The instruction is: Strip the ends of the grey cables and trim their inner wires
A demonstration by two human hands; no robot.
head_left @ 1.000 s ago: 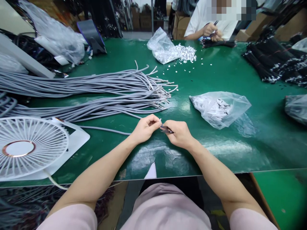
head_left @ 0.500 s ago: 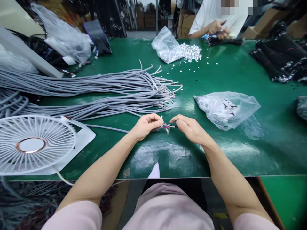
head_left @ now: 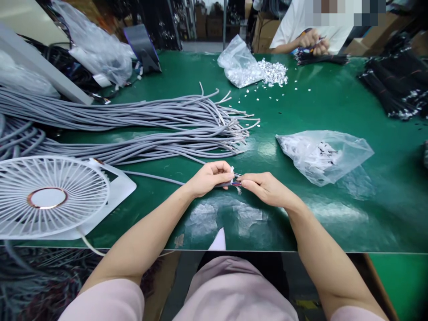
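Over the green table, my left hand (head_left: 214,177) is closed around the end of a grey cable (head_left: 154,177), whose length runs off to the left toward the fan. White material and a frayed strand stick out beside the fingertips. Thin coloured wires (head_left: 236,183) come out of the cable end. My right hand (head_left: 264,186) pinches these wires between thumb and fingers, close to the left fingertips. A short dark strand lies above them, and its far end is hidden by the right fingers. Behind my hands lie bundles of grey cables (head_left: 160,142) with stripped ends.
A white fan (head_left: 47,198) lies at the left. An open plastic bag (head_left: 354,151) with small white pieces lies at the right, another bag (head_left: 240,60) spills bits farther back. A co-worker's hands (head_left: 314,42) work beyond, near black cable bundles (head_left: 397,84).
My right hand has moved in closer to my left hand, and its fingers now pinch the coloured wires. The whole view has shifted slightly.
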